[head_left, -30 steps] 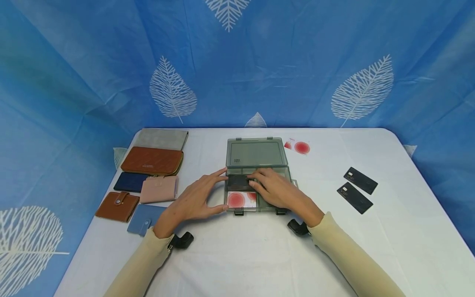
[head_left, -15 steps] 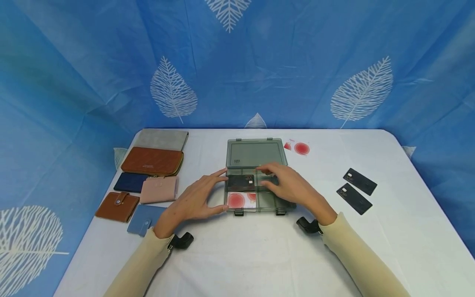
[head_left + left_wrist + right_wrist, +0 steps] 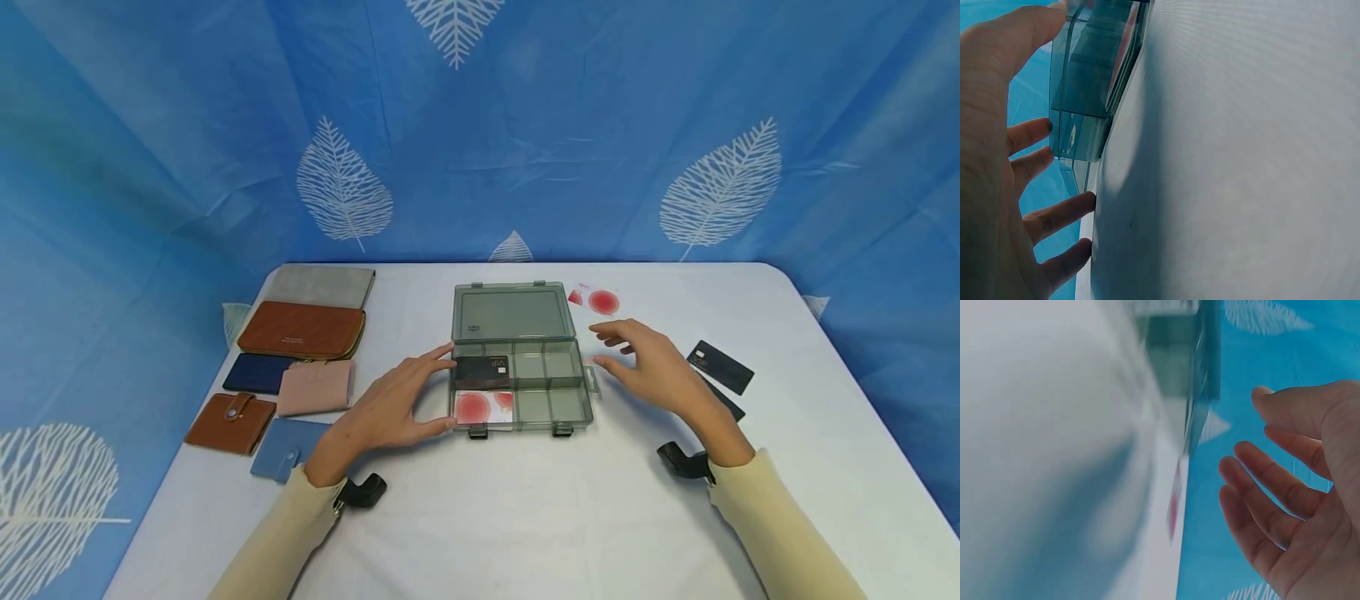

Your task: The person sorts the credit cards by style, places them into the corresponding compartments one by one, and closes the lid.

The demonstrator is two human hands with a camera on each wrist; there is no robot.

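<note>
While the left hand [image 3: 390, 408] steadies the clear box [image 3: 517, 379], glossy cards [image 3: 483, 387] lie inside.

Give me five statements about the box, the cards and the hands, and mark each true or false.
1. The box has its lid open. True.
2. The right hand holds a black card. False: it hovers empty, fingers spread, to the right of the box.
3. A black card lies in a left compartment of the box. True.
4. The left hand rests on the wallets. False: it is at the left edge of the box, thumb and fingers touching it.
5. A red-dot card lies in the near-left compartment. True.
</note>
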